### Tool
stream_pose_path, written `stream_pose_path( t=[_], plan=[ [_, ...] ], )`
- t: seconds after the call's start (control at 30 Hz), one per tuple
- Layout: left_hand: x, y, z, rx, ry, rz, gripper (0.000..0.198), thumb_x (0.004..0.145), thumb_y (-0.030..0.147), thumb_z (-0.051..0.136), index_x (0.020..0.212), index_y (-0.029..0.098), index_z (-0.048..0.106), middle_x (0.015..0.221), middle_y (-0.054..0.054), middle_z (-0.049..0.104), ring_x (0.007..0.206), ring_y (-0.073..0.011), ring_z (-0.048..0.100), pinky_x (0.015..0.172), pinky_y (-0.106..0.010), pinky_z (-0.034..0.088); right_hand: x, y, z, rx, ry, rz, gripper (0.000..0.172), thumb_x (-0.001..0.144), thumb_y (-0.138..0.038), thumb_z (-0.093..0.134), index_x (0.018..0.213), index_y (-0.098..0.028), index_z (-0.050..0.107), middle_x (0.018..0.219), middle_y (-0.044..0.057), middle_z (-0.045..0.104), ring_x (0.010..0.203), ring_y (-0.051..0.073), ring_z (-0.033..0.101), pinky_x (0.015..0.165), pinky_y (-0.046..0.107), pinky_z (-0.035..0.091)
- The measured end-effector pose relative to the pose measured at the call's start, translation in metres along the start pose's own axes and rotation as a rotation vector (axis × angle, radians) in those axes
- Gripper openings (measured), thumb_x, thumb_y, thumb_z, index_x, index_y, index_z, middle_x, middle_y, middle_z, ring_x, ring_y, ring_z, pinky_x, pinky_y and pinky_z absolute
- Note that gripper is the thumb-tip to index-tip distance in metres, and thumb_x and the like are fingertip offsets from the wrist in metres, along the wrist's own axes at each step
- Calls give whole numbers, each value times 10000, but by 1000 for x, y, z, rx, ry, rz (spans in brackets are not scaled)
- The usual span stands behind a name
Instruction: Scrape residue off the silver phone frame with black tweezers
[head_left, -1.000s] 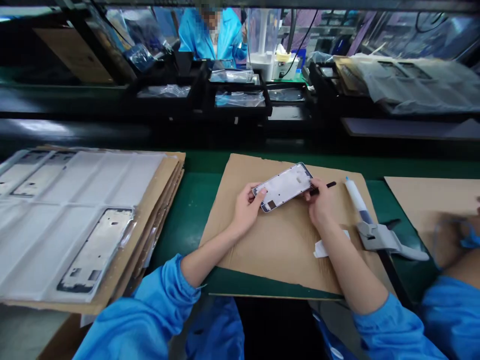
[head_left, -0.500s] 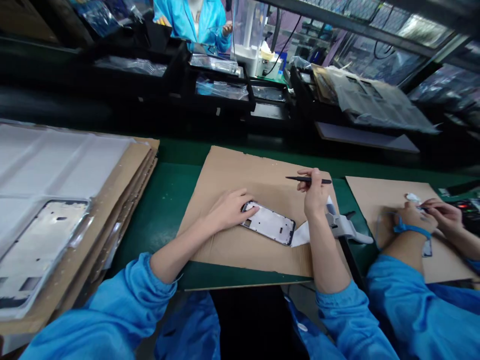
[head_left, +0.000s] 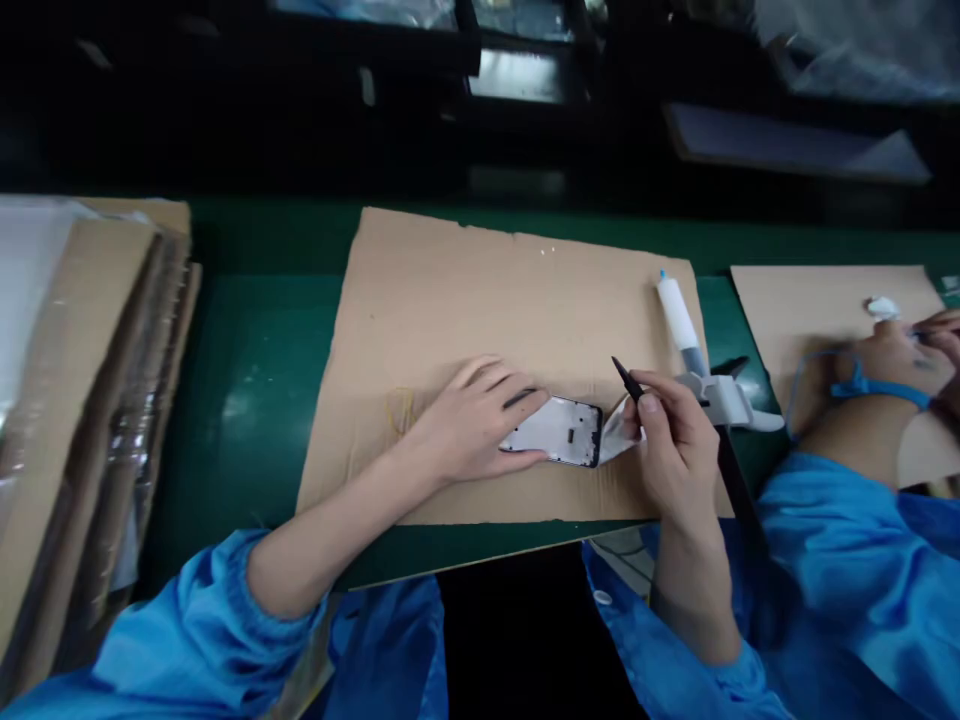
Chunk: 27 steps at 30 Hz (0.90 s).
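My left hand [head_left: 472, 415] lies over the left end of a phone frame [head_left: 559, 430], thumb and fingers along its two long edges. The frame has a pale silvery face and a dark rim, and rests on a cardboard sheet [head_left: 465, 290]. In my right hand [head_left: 679, 440] is a slim black pointed tool [head_left: 628, 380], its tip up and to the left. A white strip [head_left: 616, 438] lies between the frame's right end and my right fingers; whether they touch it I cannot tell.
A white tube with a blue tip [head_left: 679, 315] sits in a grey dispenser gun [head_left: 727, 400] at the cardboard's right edge. Stacked cardboard and trays [head_left: 90, 400] stand left on the green table [head_left: 247, 350]. At right, a co-worker's hands [head_left: 900, 360] work over another cardboard sheet.
The view has tilted down. My left hand has spread further over the phone frame. My right hand, still with the black tool, has come lower, beside the frame's right end.
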<state>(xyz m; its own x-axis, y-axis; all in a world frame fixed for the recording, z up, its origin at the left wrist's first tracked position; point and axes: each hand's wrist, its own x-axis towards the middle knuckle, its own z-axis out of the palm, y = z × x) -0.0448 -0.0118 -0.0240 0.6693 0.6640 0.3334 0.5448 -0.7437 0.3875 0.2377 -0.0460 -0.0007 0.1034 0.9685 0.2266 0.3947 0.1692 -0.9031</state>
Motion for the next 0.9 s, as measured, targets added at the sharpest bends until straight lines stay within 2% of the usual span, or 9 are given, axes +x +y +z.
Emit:
stream_pose_path(
  t=[0.13, 0.37, 0.5, 0.6, 0.73, 0.8, 0.83, 0.87, 0.9],
  plan=[
    [1, 0, -8, 45, -25, 37, 601, 1074, 634, 747, 1424, 145, 720, 1224, -131, 788, 1135, -323, 734, 983, -455, 573, -26, 12, -12, -159, 20, 9, 281, 1164, -396, 649, 1320, -227, 809, 890, 1, 693, 693, 75, 615, 667, 208, 509],
    [5, -5, -15, 30, 14, 48, 408, 1151, 566, 701, 1336, 206, 757, 1094, -64, 798, 1026, -241, 729, 889, -381, 548, -46, 16, -20, -214, -7, 41, 183, 1102, -327, 751, 1258, -260, 819, 919, -10, 737, 761, 88, 680, 700, 224, 525],
    [9, -2, -17, 4, 136, 112, 357, 1091, 433, 842, 1322, 182, 736, 1131, -60, 827, 960, -193, 730, 855, -345, 586, -48, 12, -21, -219, 47, 90, 177, 1094, -367, 765, 1196, -244, 841, 898, -2, 735, 734, 89, 666, 679, 232, 510],
    [12, 1, -20, -36, 242, 105, 275, 1057, 404, 882, 1010, 212, 690, 945, -15, 785, 782, -149, 683, 699, -306, 550, -50, 12, -22, -221, 65, 118, 213, 1094, -416, 756, 1183, -242, 840, 857, 7, 726, 700, 105, 652, 658, 251, 511],
    [11, -3, -24, -53, 437, -13, 459, 1052, 90, 783, 770, 227, 447, 737, 66, 655, 627, -87, 594, 597, -266, 471, -51, 13, -22, -205, 66, 154, 247, 1093, -448, 751, 1193, -239, 833, 867, 22, 738, 702, 117, 659, 648, 262, 510],
    [10, -9, -27, -51, 542, -150, 386, 1073, 28, 703, 803, 210, 496, 906, 34, 759, 807, -98, 725, 710, -259, 550, -51, 12, -22, -186, 54, 152, 246, 1094, -437, 752, 1196, -228, 832, 874, 21, 742, 689, 109, 653, 634, 258, 497],
    [10, -12, -29, -61, 555, -219, 262, 1096, 56, 690, 905, 207, 594, 1105, -3, 806, 960, -126, 777, 800, -278, 601, -50, 12, -22, -175, 49, 145, 241, 1095, -427, 753, 1195, -222, 832, 870, 16, 741, 678, 103, 647, 627, 255, 490],
    [9, -15, -30, -76, 541, -280, 112, 1119, 105, 690, 1098, 214, 679, 1336, -45, 789, 1109, -164, 793, 897, -314, 640, -49, 12, -21, -165, 46, 140, 232, 1096, -415, 754, 1191, -218, 832, 863, 10, 738, 667, 98, 642, 624, 253, 488],
    [9, -16, -33, -86, 503, -325, 218, 1133, 160, 698, 1336, 238, 685, 1530, -82, 716, 1231, -206, 785, 983, -360, 663, -48, 11, -21, -157, 48, 130, 221, 1096, -405, 757, 1179, -215, 834, 856, 5, 735, 659, 94, 637, 621, 250, 487]
  ],
)
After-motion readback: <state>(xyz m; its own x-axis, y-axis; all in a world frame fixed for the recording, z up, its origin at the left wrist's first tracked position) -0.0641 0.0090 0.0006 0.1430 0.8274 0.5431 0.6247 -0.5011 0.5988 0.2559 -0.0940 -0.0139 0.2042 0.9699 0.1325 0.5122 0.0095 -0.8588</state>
